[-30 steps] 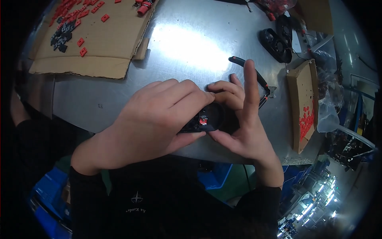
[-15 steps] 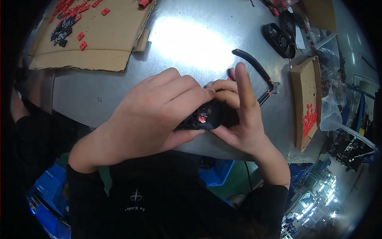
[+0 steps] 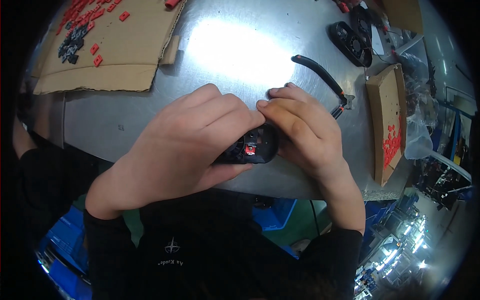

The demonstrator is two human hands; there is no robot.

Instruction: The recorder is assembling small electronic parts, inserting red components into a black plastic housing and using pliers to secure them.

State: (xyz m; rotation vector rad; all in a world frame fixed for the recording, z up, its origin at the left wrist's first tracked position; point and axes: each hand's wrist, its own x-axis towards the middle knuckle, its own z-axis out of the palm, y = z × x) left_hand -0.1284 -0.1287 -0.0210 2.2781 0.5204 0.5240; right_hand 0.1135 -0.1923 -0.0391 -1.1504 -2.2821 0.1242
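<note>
My left hand (image 3: 187, 132) is closed round a black plastic housing (image 3: 267, 145), with the fingers over its far side and the thumb along the near edge. A small red piece (image 3: 250, 149) with a shiny metal bit sits inside the housing, beside a round grille-like part mostly covered by my fingers. My right hand (image 3: 307, 130) is closed at the housing's right end, fingers bent toward my left fingertips. Its thumb is hidden, and whatever it pinches does not show. Diagonal cutters (image 3: 322, 75) with black handles lie on the metal table (image 3: 230, 90), just beyond my right hand.
Flat cardboard (image 3: 115, 75) at the far left bears loose red and dark grey pieces. On the right stands a shallow cardboard box (image 3: 378, 125) with small red pieces. More black housings (image 3: 347, 42) lie at the far right. Another person's arm (image 3: 22, 137) shows at the left edge.
My right index finger, raised before, is now bent down with the others. The right thumb has left the housing's near edge and gone out of sight. The left hand keeps its hold.
</note>
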